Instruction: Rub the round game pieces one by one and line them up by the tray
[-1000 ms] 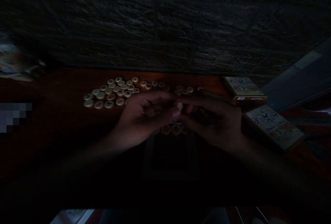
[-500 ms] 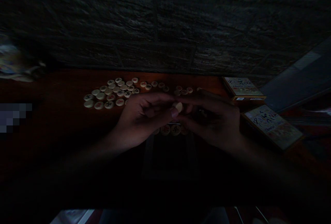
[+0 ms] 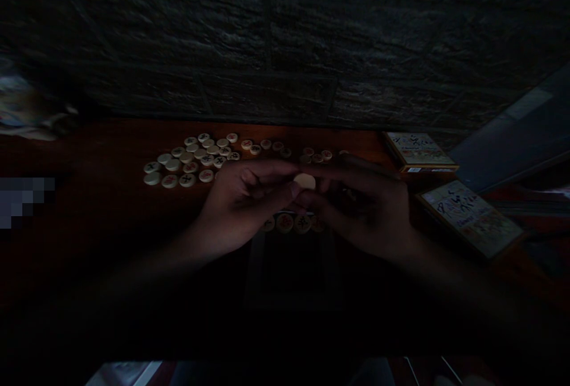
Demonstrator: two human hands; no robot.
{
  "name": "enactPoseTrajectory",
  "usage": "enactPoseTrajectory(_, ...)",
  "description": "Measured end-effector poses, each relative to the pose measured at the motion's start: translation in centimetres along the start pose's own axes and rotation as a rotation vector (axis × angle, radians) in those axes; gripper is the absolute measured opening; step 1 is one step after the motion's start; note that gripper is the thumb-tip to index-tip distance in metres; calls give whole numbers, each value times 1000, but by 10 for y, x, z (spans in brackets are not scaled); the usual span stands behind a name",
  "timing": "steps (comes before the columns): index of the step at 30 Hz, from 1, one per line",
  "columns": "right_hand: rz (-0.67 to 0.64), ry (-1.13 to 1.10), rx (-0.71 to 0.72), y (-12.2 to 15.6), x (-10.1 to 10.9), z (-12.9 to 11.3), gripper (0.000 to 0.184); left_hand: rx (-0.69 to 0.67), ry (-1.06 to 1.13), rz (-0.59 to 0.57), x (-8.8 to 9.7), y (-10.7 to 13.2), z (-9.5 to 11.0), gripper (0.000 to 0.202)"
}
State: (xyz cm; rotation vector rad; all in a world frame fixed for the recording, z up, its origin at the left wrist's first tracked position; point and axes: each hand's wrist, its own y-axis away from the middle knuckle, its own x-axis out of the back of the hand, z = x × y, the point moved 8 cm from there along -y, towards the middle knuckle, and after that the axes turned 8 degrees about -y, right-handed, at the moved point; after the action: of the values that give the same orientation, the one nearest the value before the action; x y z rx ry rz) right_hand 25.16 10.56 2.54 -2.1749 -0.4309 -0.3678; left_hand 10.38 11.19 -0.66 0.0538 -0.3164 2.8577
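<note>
Head view, both hands pinching pale round disc, flat marked discs, reddish wooden table

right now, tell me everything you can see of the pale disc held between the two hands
The pale disc is a small, round, cream-coloured game piece, wood or plastic by its look. Its upper face looks plain here; any mark is too dim to read. It is lifted off the reddish table, pinched between the fingertips of the left hand and the right hand, above a short row of similar pieces.
</note>
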Motion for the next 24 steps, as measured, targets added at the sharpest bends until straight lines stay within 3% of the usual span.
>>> enactPoseTrajectory(11,72,-230,-326,5,-2,28,29,-141,-197,12,1,7,5,28)
enactPoseTrajectory(16,50,-370,-338,0,-7,22,16,-191,-226,-11,-4,12,8,38)
enactPoseTrajectory(24,57,-505,-445,-2,-10,26,17,-110,-94,16,-5,7,9,27)
